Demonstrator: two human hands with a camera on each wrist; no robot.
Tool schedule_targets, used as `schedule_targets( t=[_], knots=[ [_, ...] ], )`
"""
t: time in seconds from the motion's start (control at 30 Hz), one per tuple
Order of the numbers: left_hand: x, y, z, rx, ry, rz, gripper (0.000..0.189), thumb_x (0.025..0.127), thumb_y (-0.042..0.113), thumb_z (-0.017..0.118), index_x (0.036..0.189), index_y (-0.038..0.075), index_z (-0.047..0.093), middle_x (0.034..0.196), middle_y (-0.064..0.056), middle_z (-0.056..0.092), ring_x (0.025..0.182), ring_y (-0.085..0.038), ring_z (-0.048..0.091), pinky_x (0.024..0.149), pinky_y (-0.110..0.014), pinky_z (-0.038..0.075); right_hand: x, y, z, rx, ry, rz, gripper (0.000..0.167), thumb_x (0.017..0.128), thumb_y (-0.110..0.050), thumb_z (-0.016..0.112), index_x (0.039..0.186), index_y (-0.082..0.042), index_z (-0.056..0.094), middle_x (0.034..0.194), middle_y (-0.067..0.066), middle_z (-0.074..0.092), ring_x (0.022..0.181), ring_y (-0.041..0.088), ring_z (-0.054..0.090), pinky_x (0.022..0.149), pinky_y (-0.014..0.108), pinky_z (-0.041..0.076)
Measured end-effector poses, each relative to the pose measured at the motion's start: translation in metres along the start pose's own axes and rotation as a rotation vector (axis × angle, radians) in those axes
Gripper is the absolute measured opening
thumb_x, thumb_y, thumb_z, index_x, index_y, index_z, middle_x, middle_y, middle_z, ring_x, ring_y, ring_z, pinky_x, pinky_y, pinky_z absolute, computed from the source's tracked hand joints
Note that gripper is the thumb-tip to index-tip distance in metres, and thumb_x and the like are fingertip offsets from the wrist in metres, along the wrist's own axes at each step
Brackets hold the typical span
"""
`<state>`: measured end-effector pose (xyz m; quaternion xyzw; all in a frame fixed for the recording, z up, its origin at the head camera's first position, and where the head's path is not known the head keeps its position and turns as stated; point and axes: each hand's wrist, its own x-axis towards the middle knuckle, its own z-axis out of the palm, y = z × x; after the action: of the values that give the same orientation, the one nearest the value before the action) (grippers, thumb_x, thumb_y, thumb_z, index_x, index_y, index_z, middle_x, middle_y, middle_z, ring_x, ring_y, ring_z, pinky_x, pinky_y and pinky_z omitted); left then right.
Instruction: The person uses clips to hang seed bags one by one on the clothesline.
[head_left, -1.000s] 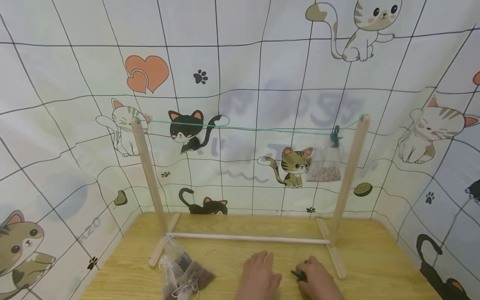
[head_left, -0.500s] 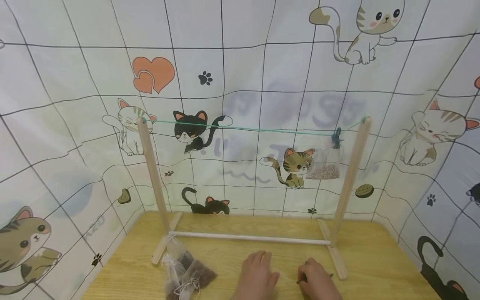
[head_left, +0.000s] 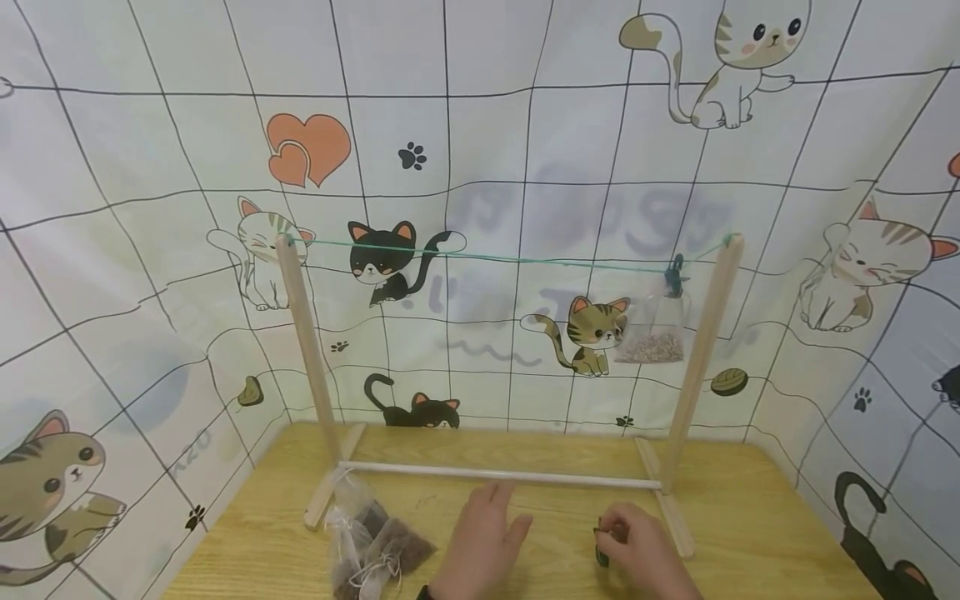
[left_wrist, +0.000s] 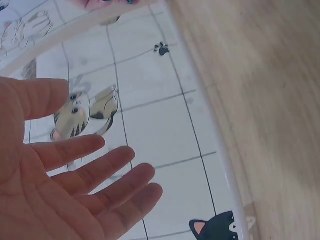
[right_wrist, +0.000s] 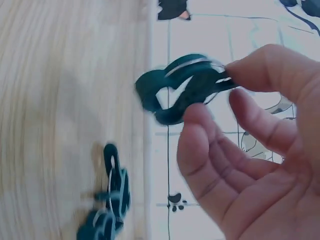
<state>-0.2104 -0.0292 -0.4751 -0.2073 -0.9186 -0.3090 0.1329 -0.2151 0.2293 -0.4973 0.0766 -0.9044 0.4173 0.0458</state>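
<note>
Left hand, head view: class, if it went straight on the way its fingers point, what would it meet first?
Probably the white rod, just beyond the left hand in that view; depth is unclear, so it might pass above instead.

Gap between left hand [head_left: 483, 537] and right hand [head_left: 637, 546]; white crossbar [head_left: 525, 477] low beyond both; bags [head_left: 408, 546] bar leftward way; passage under green line [head_left: 495, 259], hanging bag [head_left: 652, 346] obstructing right end.

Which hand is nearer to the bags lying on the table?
The left hand: it is to the right of the bags, not touching them; the right hand is farther right, pinching a dark green clip.
</note>
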Motion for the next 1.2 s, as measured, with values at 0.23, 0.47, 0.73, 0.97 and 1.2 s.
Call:
schedule_targets(
  t=[0.23,0.47,0.73,0.97,1.2],
  knots=[
    [0.002,-0.003,-0.008,-0.186,-0.124,-0.008,0.049,0.105,0.036,0.062,0.139,0.001,0.059,0.129,-0.014,0.065,0.113,-0.031,0.066,0.088,-0.042,0.058,-0.001,-0.018,0.006,0.276,0.039,0.019,0.029,0.089,-0.003,0.075,0.116,0.003,0.065,0.103,0.012,0.067,0.075,0.008,0.068,0.066,0.026,0.056],
    [0.005,0.003,0.004,-0.317,-0.304,-0.011,0.045,0.101,0.040,0.067,0.134,0.009,0.065,0.123,-0.004,0.070,0.103,-0.014,0.067,0.080,-0.028,0.056,0.000,-0.024,0.011,0.465,-0.123,-0.065,0.046,0.098,-0.007,0.067,0.136,0.015,0.054,0.110,0.020,0.069,0.087,0.010,0.073,0.079,0.026,0.059],
    [0.006,0.011,0.002,-0.365,-0.289,0.013,0.027,0.098,0.032,0.073,0.119,0.017,0.072,0.110,0.011,0.068,0.092,0.000,0.060,0.077,-0.024,0.053,-0.001,-0.027,0.011,0.566,-0.240,-0.158,0.046,0.102,-0.006,0.062,0.140,0.016,0.050,0.122,0.023,0.062,0.101,0.008,0.071,0.088,0.025,0.057],
    [0.004,0.010,-0.004,-0.389,-0.275,0.026,0.029,0.098,0.027,0.072,0.125,0.017,0.070,0.115,0.010,0.067,0.095,-0.003,0.060,0.080,-0.024,0.054,-0.004,-0.028,0.013,0.553,-0.201,-0.219,0.043,0.099,-0.007,0.068,0.134,0.016,0.055,0.109,0.004,0.070,0.094,0.009,0.071,0.083,0.027,0.060],
    [-0.004,0.010,-0.009,-0.080,-0.095,0.058,0.040,0.092,0.016,0.079,0.128,0.006,0.066,0.117,-0.006,0.068,0.104,-0.019,0.065,0.083,-0.031,0.057,-0.003,-0.031,0.013,0.484,-0.130,-0.137,0.042,0.096,-0.009,0.073,0.129,0.013,0.060,0.103,0.007,0.069,0.088,0.007,0.071,0.077,0.026,0.060]
  ],
)
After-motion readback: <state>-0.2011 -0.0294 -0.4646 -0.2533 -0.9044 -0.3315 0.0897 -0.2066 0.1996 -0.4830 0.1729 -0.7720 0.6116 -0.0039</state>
